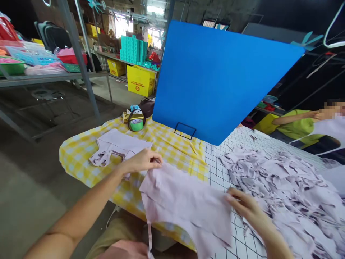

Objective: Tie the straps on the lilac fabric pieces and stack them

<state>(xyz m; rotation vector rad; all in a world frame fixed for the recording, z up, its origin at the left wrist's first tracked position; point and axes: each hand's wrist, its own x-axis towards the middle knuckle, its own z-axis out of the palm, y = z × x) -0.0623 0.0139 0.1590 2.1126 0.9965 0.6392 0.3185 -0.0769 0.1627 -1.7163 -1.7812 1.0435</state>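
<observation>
Stretched between my hands is a pale lilac strappy top [185, 198], its wide edge uppermost and a thin strap hanging down over my lap. My left hand [145, 160] is closed in a pinch on its upper left corner. At the upper right edge my right hand [244, 203] pinches the cloth between thumb and fingers. Beyond my left hand a second lilac top [121, 142] lies flat, its straps spread toward the left. A large loose heap of lilac garments [285, 187] covers the table to the right.
A yellow checked cloth [78, 151] and a white gridded cloth [223, 172] cover the table. A tall blue board [215, 79] stands at its far side. Green tape [136, 125] and small scissors [252, 138] lie there. Another person in a green top [296, 126] sits at right.
</observation>
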